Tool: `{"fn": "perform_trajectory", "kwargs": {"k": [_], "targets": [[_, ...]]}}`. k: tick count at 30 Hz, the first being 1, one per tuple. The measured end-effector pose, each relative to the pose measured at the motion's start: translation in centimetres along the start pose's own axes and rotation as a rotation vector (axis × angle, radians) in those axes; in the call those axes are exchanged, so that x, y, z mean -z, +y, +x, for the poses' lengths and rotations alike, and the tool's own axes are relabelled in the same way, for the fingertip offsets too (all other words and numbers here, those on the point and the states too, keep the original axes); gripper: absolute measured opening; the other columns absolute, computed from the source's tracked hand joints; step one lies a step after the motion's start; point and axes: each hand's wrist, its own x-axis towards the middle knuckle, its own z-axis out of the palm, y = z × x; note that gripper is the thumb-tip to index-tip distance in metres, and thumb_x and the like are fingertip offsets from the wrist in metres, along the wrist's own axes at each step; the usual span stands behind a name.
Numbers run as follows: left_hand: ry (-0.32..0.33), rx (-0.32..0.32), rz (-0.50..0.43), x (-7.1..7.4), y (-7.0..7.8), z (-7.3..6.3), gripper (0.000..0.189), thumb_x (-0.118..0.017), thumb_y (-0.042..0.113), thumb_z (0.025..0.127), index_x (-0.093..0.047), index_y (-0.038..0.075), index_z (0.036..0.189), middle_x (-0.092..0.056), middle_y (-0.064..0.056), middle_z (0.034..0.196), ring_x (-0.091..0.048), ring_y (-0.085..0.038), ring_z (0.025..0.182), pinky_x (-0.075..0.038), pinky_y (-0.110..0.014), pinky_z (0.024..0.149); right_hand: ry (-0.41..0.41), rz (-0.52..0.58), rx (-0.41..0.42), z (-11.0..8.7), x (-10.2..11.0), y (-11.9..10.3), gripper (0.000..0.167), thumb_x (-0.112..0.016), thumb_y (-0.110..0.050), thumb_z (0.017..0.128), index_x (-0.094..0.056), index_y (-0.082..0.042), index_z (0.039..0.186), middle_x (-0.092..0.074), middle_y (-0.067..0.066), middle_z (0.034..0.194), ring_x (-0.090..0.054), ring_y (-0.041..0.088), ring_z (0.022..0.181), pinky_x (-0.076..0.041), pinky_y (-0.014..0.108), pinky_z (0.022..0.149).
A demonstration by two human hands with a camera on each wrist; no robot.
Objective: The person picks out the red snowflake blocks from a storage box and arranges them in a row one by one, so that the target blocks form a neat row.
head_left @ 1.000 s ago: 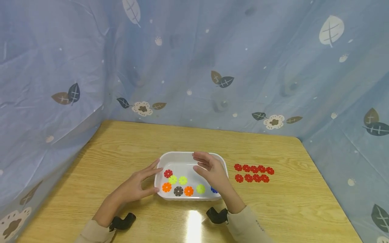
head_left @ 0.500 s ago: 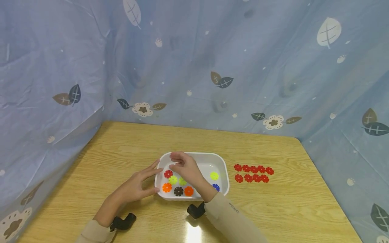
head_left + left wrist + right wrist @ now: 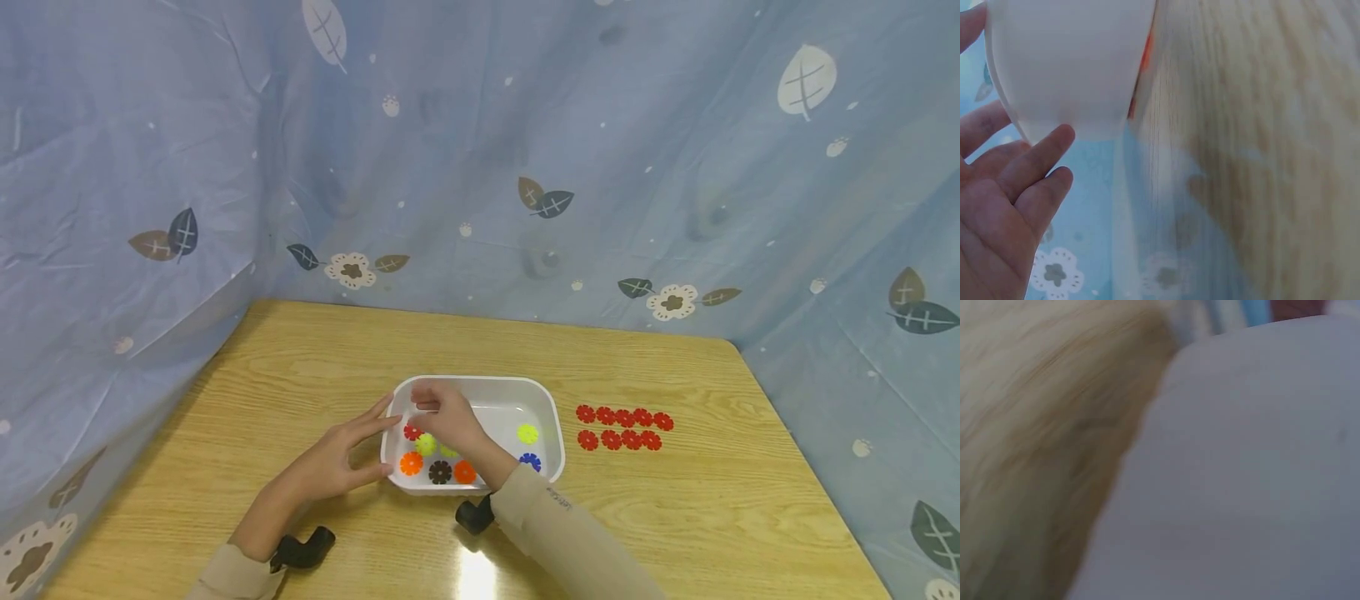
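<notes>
A white plastic tray (image 3: 517, 385) stands on the table, with snowflake-shaped plastic discs inside. My left hand (image 3: 341, 454) rests on the tray's left side, thumb and fingers spread. In the left wrist view, its fingertips touch the tray's outer wall (image 3: 1072, 62). Over the tray's left part hovers my right hand (image 3: 450, 417), thumb and fingers apart, nothing visible between them. Just below its fingers lies a red disc (image 3: 412, 432). Near it are a yellow disc (image 3: 425, 444), an orange disc (image 3: 411, 463) and a brown disc (image 3: 440, 472). The right wrist view shows mostly blurred white tray wall (image 3: 1229, 469).
Right of the tray, red discs (image 3: 625, 418) lie in two rows on the wooden table (image 3: 712, 500). Inside the tray's right end are a yellow disc (image 3: 527, 433) and a blue disc (image 3: 530, 461). A blue patterned curtain (image 3: 450, 150) borders the table.
My right hand has moved left over the tray, from its right part to the red disc's side. The left hand stays at the tray's left side. The visible discs stay in place.
</notes>
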Motion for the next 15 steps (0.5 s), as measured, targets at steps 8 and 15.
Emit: {"fn": "perform_trajectory", "kwargs": {"k": [8, 15], "targets": [[-0.005, -0.009, 0.003, -0.2, -0.3, -0.1, 0.06, -0.068, 0.032, 0.087, -0.048, 0.009, 0.139, -0.022, -0.011, 0.157, -0.035, -0.038, 0.136, -0.04, -0.059, 0.099, 0.001, -0.148, 0.003, 0.0, -1.2, 0.8, 0.042, -0.071, -0.005, 0.081, -0.06, 0.0, 0.12, -0.064, 0.012, 0.121, -0.061, 0.025, 0.108, -0.052, 0.034, 0.092], [0.01, -0.018, 0.023, -0.4, -0.5, -0.1, 0.06, -0.069, 0.032, 0.085, -0.05, 0.009, 0.138, -0.024, -0.01, 0.157, -0.036, -0.036, 0.135, -0.041, -0.058, 0.099, 0.028, -0.361, 0.008, 0.2, -1.8, 1.4, 0.042, -0.075, -0.004, 0.076, -0.064, 0.0, 0.116, -0.065, 0.01, 0.112, -0.061, 0.021, 0.101, -0.05, 0.031, 0.094]]}}
